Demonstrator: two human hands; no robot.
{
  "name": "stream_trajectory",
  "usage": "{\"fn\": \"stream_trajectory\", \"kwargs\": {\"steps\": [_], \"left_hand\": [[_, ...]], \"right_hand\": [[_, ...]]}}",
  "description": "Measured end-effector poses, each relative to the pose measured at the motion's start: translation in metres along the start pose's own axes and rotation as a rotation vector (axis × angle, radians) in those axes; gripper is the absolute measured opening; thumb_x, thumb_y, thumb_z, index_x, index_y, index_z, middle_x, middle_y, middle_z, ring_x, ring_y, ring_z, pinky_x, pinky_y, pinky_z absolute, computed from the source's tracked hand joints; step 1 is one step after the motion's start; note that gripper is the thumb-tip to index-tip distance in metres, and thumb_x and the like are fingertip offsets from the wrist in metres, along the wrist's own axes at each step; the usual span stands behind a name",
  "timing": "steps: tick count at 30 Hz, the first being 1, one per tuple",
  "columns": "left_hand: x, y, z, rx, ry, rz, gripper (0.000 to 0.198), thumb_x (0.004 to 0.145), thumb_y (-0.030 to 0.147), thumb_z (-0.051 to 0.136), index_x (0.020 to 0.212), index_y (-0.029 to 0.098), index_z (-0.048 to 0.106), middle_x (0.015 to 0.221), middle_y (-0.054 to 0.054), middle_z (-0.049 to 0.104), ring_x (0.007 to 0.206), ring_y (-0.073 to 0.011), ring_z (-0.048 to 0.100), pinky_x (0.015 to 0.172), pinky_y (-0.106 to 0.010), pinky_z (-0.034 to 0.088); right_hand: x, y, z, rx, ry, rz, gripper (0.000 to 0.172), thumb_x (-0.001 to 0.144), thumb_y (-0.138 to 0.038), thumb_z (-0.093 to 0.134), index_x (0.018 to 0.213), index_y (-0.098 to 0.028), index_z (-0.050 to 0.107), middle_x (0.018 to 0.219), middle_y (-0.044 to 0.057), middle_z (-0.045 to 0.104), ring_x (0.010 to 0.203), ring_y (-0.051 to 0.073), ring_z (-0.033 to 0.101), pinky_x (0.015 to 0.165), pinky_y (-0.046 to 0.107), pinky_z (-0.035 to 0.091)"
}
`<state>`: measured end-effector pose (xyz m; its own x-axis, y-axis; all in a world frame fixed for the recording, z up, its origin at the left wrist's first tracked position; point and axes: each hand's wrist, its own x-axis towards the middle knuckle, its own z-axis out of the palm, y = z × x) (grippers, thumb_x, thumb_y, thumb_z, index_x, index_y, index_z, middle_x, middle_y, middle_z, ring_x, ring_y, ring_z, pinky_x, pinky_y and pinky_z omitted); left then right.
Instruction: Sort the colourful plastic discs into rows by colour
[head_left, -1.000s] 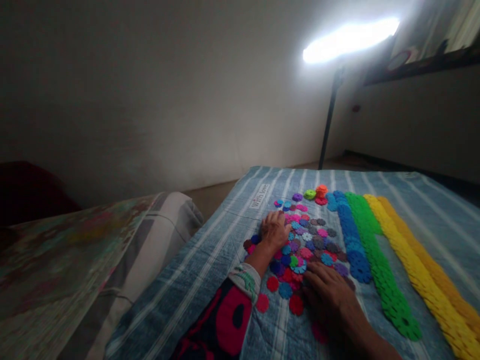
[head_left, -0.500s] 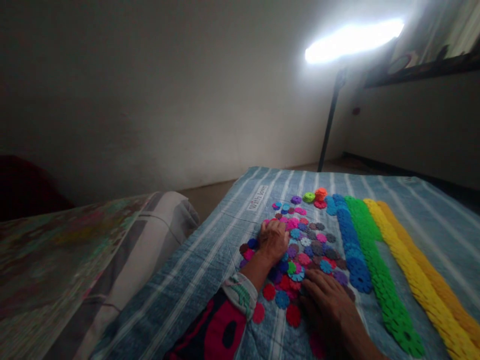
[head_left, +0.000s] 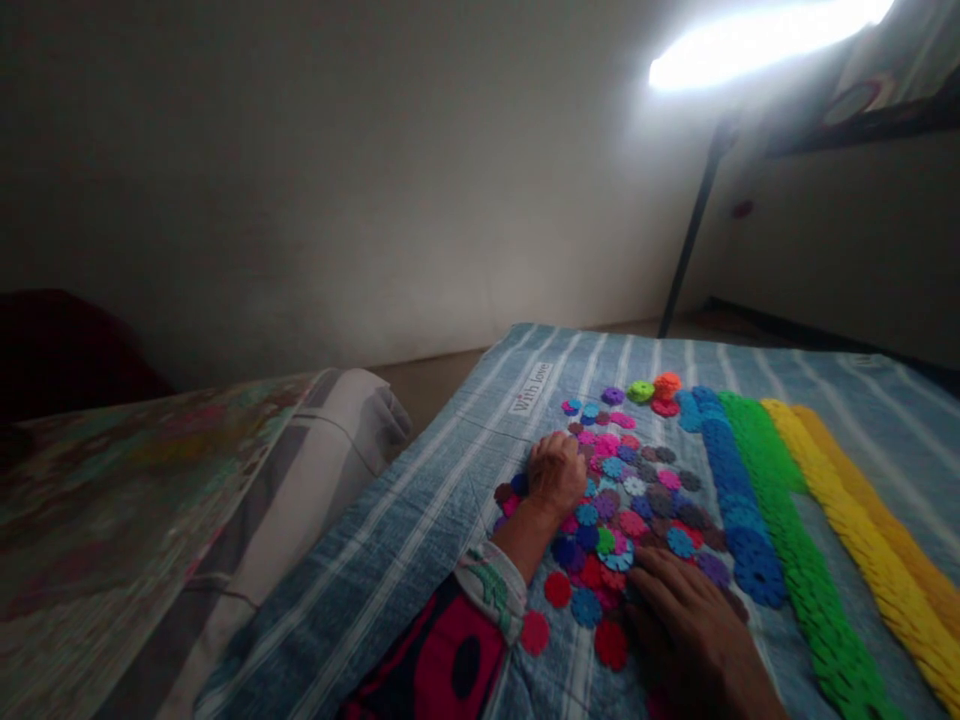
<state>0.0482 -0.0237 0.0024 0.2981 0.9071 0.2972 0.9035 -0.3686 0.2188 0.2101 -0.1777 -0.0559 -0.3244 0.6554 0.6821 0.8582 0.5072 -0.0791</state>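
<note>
- Loose flower-edged discs (head_left: 632,522) lie in a mixed spread on the blue striped cloth (head_left: 420,520), in from its left edge; pink, red, blue, purple, brown and grey ones show, many overlapping.
- The two hands are apart from each other, both among these discs.
- The left hand (head_left: 559,475) rests with bent fingers over the left side of the spread; whether it grips a disc, I cannot tell.
- The right hand (head_left: 686,600) lies low over the near side of the spread, palm down; its fingertips are too dim to tell whether they hold anything.
- To the right of the spread, overlapping discs form long rows: a blue row (head_left: 724,470), then a green row (head_left: 776,520), a yellow row (head_left: 860,535) and an orange-yellow row (head_left: 895,535) nearest the cloth's right edge.
- Towards the far edge sit purple discs (head_left: 613,397), lime discs (head_left: 641,391) and an orange stack (head_left: 667,384), with red discs (head_left: 665,407) just in front of the orange.
- A "With love" label (head_left: 531,390) shows near the far left corner.
- Beyond the far edge stands a lit lamp (head_left: 765,45).
</note>
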Motion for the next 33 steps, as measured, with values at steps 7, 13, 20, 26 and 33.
{"fn": "stream_trajectory", "kwargs": {"steps": [7, 13, 20, 26, 33], "left_hand": [[0.001, -0.002, 0.003, -0.036, 0.011, -0.003, 0.014, 0.088, 0.023, 0.048, 0.093, 0.017, 0.060, 0.100, -0.008, 0.064, 0.097, -0.0224, 0.058, 0.089, -0.036, 0.043], [0.004, -0.001, -0.003, -0.064, -0.017, -0.026, 0.017, 0.088, 0.022, 0.047, 0.097, 0.016, 0.061, 0.104, -0.009, 0.065, 0.102, -0.0233, 0.057, 0.092, -0.037, 0.043], [0.005, -0.002, -0.004, -0.091, -0.004, -0.037, 0.018, 0.090, 0.020, 0.044, 0.095, 0.016, 0.061, 0.100, -0.010, 0.066, 0.097, -0.0235, 0.058, 0.090, -0.037, 0.045], [0.005, -0.004, 0.001, -0.079, 0.001, -0.033, 0.017, 0.089, 0.019, 0.046, 0.094, 0.016, 0.061, 0.100, -0.010, 0.066, 0.098, -0.0230, 0.058, 0.090, -0.035, 0.043], [0.007, -0.004, -0.004, -0.067, 0.007, -0.057, 0.019, 0.089, 0.018, 0.044, 0.096, 0.017, 0.062, 0.104, -0.010, 0.066, 0.101, -0.0244, 0.057, 0.090, -0.036, 0.041]], "right_hand": [[0.001, 0.000, -0.002, -0.011, 0.025, 0.015, 0.021, 0.092, -0.028, 0.049, 0.101, -0.022, 0.066, 0.107, 0.011, 0.071, 0.098, 0.024, 0.067, 0.081, 0.038, 0.055], [0.047, 0.001, -0.006, -0.046, 0.005, 0.027, 0.023, 0.090, -0.026, 0.051, 0.108, -0.023, 0.065, 0.110, 0.010, 0.070, 0.098, 0.024, 0.066, 0.081, 0.038, 0.054], [0.118, 0.013, 0.022, -0.072, -0.260, 0.248, 0.033, 0.083, -0.014, 0.052, 0.114, -0.020, 0.062, 0.111, 0.013, 0.065, 0.101, 0.027, 0.060, 0.082, 0.038, 0.048], [0.109, 0.021, 0.039, -0.056, -0.388, 0.246, 0.017, 0.088, -0.023, 0.051, 0.099, -0.023, 0.064, 0.098, 0.009, 0.064, 0.090, 0.022, 0.059, 0.078, 0.033, 0.045], [0.096, 0.014, 0.024, 0.012, -0.439, 0.175, 0.017, 0.091, -0.022, 0.047, 0.088, -0.023, 0.064, 0.092, 0.006, 0.063, 0.084, 0.018, 0.057, 0.075, 0.030, 0.042]]}}
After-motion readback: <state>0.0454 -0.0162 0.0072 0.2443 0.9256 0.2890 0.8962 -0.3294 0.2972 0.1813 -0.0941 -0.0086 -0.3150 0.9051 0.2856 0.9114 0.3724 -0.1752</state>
